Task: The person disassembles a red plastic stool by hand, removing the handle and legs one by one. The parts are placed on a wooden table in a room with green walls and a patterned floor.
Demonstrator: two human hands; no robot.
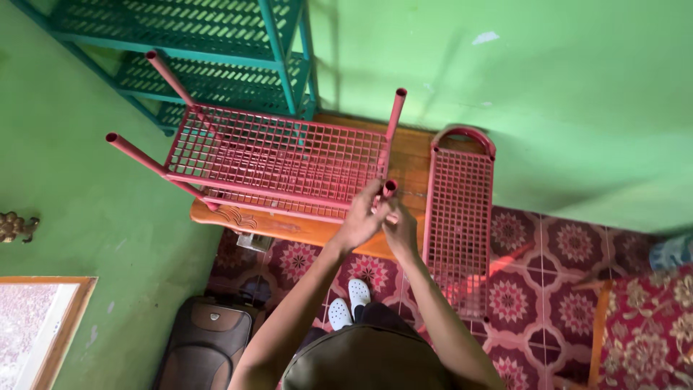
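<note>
Two hands meet at one red leg tube point(390, 189), the near right corner post of a red grid shelf point(278, 155) lying on a wooden tabletop point(310, 230). The left hand point(361, 220) wraps the tube from the left, and the right hand point(401, 227) closes on it just below, so both are clamped on the same post, probably to steady it at the corner joint. Three other tubes stick out from the shelf's other corners, which suggests it lies upside down. Just right of it a second red grid panel point(460, 217) leans with its curved end against the green wall point(541, 94). Behind the shelf stands a green rack point(216, 43). Patterned red floor tiles point(548, 282) lie below.
</note>
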